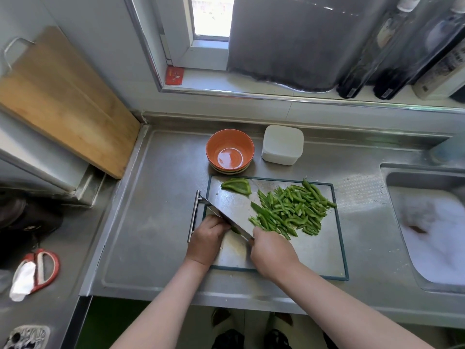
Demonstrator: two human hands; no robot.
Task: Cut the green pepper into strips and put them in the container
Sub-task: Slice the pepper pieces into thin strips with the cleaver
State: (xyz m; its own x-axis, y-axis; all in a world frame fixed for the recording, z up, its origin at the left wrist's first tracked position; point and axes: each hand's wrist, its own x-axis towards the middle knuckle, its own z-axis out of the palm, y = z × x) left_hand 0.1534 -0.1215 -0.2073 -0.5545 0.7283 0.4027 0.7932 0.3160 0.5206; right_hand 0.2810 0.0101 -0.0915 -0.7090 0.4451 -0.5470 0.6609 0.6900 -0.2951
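On the head view I see my right hand [273, 253] wrapped round the handle of the knife [224, 207], its blade tilted over the cutting board [322, 248]. My left hand [207, 238] has its fingers curled down onto a pepper piece [235, 230], mostly hidden beside the blade. A heap of green pepper strips [292, 210] lies on the board's right half, with an uncut pepper slab [237, 186] near its far left corner. Just beyond the board, an orange bowl [208, 147] and a white container [282, 144] stand on the steel tabletop [151, 210].
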